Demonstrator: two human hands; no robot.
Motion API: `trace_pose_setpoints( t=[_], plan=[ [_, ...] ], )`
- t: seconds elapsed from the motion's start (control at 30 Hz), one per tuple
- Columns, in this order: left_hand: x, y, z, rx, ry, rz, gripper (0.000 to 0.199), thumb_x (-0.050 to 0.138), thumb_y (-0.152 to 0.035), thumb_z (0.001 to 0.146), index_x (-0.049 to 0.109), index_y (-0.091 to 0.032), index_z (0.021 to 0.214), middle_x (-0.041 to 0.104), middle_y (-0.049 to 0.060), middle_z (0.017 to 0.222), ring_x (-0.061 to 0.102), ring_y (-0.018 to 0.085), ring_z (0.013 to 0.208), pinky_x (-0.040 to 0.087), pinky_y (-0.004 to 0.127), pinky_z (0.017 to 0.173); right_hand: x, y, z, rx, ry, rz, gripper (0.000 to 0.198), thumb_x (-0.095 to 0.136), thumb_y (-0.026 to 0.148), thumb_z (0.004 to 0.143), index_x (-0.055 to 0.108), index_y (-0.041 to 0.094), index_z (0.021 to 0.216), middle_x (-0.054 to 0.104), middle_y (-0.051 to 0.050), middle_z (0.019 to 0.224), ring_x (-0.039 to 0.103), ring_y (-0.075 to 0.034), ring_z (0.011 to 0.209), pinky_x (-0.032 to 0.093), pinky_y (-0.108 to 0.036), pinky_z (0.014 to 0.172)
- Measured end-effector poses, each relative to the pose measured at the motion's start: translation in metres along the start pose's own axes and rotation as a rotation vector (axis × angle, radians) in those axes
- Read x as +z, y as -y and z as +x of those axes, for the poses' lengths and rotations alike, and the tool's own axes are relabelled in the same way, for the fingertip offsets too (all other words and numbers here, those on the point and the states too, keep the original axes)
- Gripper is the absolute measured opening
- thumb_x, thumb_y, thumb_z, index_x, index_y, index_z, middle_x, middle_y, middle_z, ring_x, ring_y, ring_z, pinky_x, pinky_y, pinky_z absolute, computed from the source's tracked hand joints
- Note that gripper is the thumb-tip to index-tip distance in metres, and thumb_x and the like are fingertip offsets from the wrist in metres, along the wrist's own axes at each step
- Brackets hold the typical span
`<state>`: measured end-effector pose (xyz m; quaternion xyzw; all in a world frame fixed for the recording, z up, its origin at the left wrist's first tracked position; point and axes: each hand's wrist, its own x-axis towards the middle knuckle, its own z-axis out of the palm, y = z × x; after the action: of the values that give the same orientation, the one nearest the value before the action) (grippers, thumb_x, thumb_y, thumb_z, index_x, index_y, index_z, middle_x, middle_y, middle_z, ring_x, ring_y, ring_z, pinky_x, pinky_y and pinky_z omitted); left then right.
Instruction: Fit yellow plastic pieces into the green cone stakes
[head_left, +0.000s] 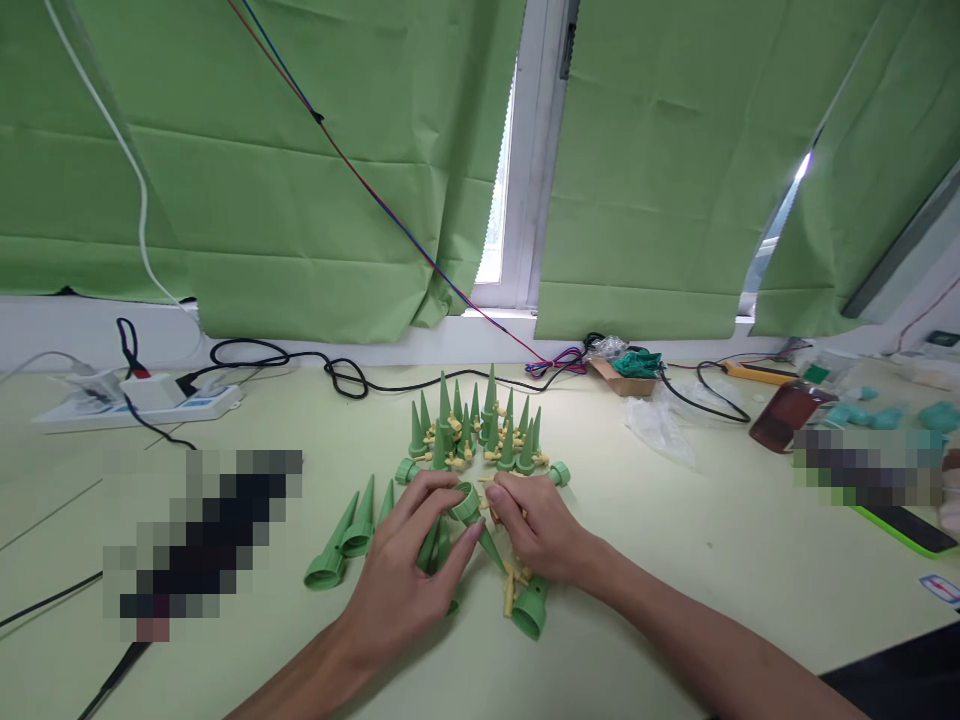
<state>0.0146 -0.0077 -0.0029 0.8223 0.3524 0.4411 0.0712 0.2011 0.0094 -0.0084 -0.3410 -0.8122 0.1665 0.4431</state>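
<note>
My left hand (409, 560) pinches a green plant watering spike (466, 503) by its wide ribbed end, with the tapered point slanting down to the right. Close against it, my right hand (541, 525) is closed around a small yellow piece, mostly hidden by the fingers. Below the right hand lie yellow valve pieces (509, 590) and a green spike with its open end (531, 612) toward me. More loose spikes (327, 566) rest to the left, some partly covered by my left hand. Beyond both hands, several spikes (491, 415) stand point up with yellow valves fitted.
A white power strip (150, 405) lies at the back left, with a black cable (390, 386) along the wall. At the back right are a cardboard box (622, 378), plastic bags (660, 430) and a bottle of dark red liquid (787, 415). A blurred dark object (217, 530) lies left.
</note>
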Motion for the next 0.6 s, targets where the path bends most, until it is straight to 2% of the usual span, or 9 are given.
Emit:
trace_pose_setpoints(
  t=[0.27, 0.6],
  plan=[
    [0.0017, -0.0007, -0.0004, 0.064, -0.045, 0.045, 0.014, 0.059, -0.015, 0.09, 0.054, -0.022, 0.102, 0.054, 0.007, 0.108, 0.06, 0.019, 0.1, 0.051, 0.029, 0.083, 0.0006, -0.001, 0.0, 0.021, -0.001, -0.01, 0.035, 0.034, 0.027, 0.103, 0.031, 0.022, 0.068, 0.039, 0.004, 0.058, 0.036, -0.011, 0.051, 0.028, -0.026, 0.053],
    [-0.0002, 0.0007, 0.0004, 0.018, -0.115, 0.092, 0.013, 0.054, -0.014, 0.093, 0.056, -0.023, 0.102, 0.055, 0.007, 0.11, 0.06, 0.02, 0.101, 0.052, 0.031, 0.083, 0.0009, 0.0029, -0.0009, -0.006, 0.005, -0.03, 0.027, 0.041, 0.027, 0.101, 0.041, 0.021, 0.075, 0.042, 0.004, 0.063, 0.039, -0.011, 0.055, 0.032, -0.025, 0.055]
  ],
)
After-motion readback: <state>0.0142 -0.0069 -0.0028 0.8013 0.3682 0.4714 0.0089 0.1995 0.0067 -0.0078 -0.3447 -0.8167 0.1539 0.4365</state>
